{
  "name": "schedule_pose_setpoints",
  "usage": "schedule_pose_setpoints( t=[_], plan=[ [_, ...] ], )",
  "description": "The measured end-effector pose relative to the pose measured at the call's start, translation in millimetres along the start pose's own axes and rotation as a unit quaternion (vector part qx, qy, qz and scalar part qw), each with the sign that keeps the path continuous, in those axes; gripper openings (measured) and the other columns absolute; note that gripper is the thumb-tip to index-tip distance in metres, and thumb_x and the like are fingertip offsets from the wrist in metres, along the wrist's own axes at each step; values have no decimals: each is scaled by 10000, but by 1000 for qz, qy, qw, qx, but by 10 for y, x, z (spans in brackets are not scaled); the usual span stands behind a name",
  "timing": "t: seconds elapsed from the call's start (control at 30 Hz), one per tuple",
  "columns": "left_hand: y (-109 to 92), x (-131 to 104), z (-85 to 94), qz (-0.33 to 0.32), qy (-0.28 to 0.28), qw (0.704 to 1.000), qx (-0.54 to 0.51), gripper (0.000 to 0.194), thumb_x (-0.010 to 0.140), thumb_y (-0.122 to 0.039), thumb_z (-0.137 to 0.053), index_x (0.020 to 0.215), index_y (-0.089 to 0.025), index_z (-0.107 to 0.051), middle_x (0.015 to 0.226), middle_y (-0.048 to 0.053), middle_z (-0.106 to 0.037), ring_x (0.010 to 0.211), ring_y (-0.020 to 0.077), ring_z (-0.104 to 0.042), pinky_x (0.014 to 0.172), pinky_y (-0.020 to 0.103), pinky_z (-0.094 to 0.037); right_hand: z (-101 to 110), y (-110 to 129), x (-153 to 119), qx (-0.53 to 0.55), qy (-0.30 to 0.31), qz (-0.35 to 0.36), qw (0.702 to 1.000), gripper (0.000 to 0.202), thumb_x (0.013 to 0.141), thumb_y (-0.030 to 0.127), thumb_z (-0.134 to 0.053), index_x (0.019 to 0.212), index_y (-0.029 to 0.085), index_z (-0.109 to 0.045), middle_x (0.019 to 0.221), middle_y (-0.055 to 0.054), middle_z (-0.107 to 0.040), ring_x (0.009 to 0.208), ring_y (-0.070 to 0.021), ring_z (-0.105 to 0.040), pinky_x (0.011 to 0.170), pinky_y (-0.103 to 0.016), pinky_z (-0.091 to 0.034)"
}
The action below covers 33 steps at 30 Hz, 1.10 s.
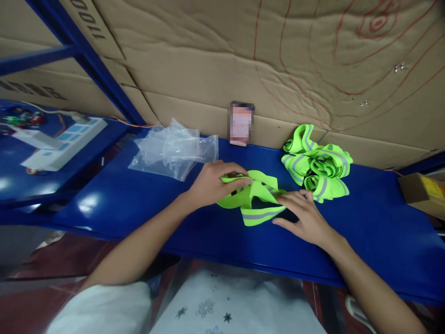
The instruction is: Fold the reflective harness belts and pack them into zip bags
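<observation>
A neon-yellow reflective strap point(263, 215) with a grey stripe lies in loose loops on the blue tabletop in front of me. My left hand point(217, 182) pinches part of it between thumb and fingers at its upper left. At the strap's right end is my right hand point(301, 214), its thumb spread away from the fingers, which rest against the loops. Behind my right hand sits a pile of similar reflective straps point(321, 167), bunched and coiled.
Several clear plastic bags point(170, 148) lie at the back left. A phone point(241, 123) leans upright against the cardboard wall point(194, 60). A white power strip point(66, 144) is far left, and a small cardboard box point(422, 195) stands at the right edge.
</observation>
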State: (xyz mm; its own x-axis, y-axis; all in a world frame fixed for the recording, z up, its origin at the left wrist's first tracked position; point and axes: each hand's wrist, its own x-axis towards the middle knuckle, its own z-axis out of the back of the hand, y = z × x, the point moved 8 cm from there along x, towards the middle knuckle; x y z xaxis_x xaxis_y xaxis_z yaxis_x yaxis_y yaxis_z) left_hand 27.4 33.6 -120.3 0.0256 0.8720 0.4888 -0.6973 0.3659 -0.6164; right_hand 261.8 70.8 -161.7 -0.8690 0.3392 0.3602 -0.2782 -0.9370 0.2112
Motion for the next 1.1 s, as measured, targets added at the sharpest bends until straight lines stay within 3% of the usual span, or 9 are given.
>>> schedule_pose_setpoints(
  t=[0.1, 0.17, 0.37, 0.5, 0.67, 0.73, 0.83, 0.93, 1.1],
  plan=[
    [85, 60, 105, 58, -29, 987, -150, 506, 1039, -609, -482, 1080, -188, -761, 998, 68, -795, 843, 169, -738, 731, 271, -553, 102, 20, 4, -21, -49, -11, 999, 256, 1017, 363, -674, 1208, 208, -605, 1071, -59, -744, 969, -224, -692, 943, -418, -366],
    [188, 86, 114, 84, -35, 988, -126, 536, 1062, -599, -420, 1098, -174, -744, 993, 75, -782, 871, 175, -729, 756, 277, -549, 209, -24, -9, -36, -92, -35, 994, 154, 1026, 255, -648, 1174, 224, -620, 1039, -45, -750, 952, -214, -696, 937, -413, -379],
    [530, -36, -335, 86, 233, 965, 80, 687, 1003, -662, -488, 1496, -186, -525, 1471, 161, -591, 1373, 327, -554, 1145, 476, -431, 467, -323, -131, -92, -211, -139, 963, 178, 975, 108, -568, 992, 229, -697, 1139, -67, -734, 1088, -257, -694, 936, -427, -410],
    [550, -80, -400, 63, 277, 955, 89, 699, 889, -576, -716, 1453, -217, -516, 1412, 134, -578, 1286, 323, -591, 1104, 461, -466, 526, -475, -208, -97, -243, -173, 950, 250, 889, 33, -544, 892, 219, -711, 1097, -49, -729, 1076, -266, -687, 932, -448, -416],
    [298, -23, -355, -22, 151, 985, 75, 376, 852, -262, -714, 1193, -217, -563, 1237, 78, -584, 1092, 230, -635, 934, 361, -557, 598, -324, -218, -97, -278, -149, 944, 338, 965, 108, -515, 1191, 254, -719, 1262, -99, -679, 1195, -297, -645, 1003, -493, -456],
    [89, -76, -335, -116, 61, 983, 129, 348, 817, -109, -641, 1142, -222, -583, 1189, 76, -596, 1026, 209, -643, 851, 325, -562, 593, -50, -179, -91, -288, -61, 951, 391, 1016, 253, -557, 1403, 260, -613, 1297, -126, -651, 1213, -299, -639, 1004, -474, -496],
    [-242, -273, -322, -251, -61, 955, 143, 302, 808, -54, -613, 1044, -243, -614, 1066, 42, -630, 947, 185, -652, 795, 297, -561, 379, 378, -68, -57, -192, 76, 977, 576, 1021, 482, -602, 1533, 243, -490, 1284, -120, -678, 1186, -288, -658, 1000, -452, -528],
    [-369, -407, -259, -267, -135, 953, 41, 127, 858, -139, -649, 859, -236, -568, 909, 5, -630, 868, 172, -666, 728, 283, -571, 165, 429, 33, 9, -101, 29, 994, 747, 987, 592, -627, 1567, 171, -416, 1362, -158, -665, 1260, -305, -637, 1049, -466, -515],
    [-423, -427, -196, -255, -163, 953, 19, 117, 868, -218, -692, 820, -248, -589, 842, -1, -632, 873, 186, -700, 700, 293, -570, 113, 187, 48, 102, -72, -80, 989, 645, 936, 483, -727, 1459, 197, -483, 1325, -133, -685, 1191, -296, -667, 975, -444, -550]
  ],
)
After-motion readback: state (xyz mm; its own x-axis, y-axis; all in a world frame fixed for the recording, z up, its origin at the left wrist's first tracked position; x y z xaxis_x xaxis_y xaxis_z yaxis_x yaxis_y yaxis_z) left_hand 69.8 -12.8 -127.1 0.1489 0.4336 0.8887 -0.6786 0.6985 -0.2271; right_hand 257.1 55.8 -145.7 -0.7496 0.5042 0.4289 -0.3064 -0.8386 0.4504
